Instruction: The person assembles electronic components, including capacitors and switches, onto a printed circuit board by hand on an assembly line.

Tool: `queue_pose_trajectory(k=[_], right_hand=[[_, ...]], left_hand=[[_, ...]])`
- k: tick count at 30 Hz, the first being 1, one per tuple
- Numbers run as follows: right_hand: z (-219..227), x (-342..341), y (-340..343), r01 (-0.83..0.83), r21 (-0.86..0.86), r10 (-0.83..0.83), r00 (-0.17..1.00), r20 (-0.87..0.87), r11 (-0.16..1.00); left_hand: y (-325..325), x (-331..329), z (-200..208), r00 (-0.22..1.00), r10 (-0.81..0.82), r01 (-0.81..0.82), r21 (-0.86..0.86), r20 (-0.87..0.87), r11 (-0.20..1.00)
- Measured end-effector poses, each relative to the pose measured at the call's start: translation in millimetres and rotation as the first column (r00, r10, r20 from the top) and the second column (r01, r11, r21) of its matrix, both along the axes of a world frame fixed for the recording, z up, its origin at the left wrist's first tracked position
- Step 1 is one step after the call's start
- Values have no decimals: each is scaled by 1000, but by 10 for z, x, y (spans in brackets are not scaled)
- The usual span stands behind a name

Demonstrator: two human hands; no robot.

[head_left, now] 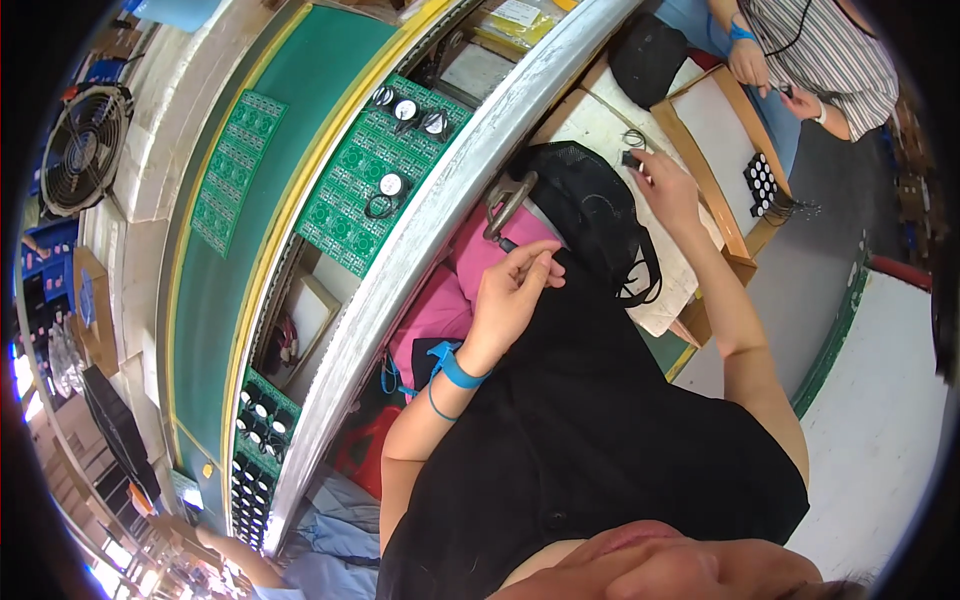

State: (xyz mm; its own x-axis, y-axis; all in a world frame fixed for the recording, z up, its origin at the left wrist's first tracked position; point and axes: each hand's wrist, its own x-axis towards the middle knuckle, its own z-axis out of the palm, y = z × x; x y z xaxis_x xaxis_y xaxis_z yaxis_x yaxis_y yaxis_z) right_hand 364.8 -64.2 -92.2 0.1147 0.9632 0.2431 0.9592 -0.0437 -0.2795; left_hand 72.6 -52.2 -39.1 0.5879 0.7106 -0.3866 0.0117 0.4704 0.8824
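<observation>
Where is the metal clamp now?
In the head view, the clamp is above centre, between the silver rail and the black bag, just above the left hand.

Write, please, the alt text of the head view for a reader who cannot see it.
A bare right hand holds a small black part, while the left hand is near a metal clamp. At left, a green board carries round white parts; at upper right, a co-worker in stripes holds a small dark thing.
</observation>
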Motion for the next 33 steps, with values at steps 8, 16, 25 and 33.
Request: queue_pose_trajectory(k=[8,16,25,33], right_hand=[[818,-1275,-117,-490,326,551,825,-127,809],[1031,-1459,187,-508,-18,-48,-45,-998,861],[1505,-1812,820,-859,-152,61,207,-976,489],[1497,-2191,1571,-695,-28,672,704,-230,718]], left_hand=[[-21,51,196,939,283,-261,-129,197,957],[-21,-456,421,870,374,-349,-136,320,927],[75,-882,523,804,450,-404,-198,389,893],[143,-1160,378,709,691,-203,898,-140,390]])
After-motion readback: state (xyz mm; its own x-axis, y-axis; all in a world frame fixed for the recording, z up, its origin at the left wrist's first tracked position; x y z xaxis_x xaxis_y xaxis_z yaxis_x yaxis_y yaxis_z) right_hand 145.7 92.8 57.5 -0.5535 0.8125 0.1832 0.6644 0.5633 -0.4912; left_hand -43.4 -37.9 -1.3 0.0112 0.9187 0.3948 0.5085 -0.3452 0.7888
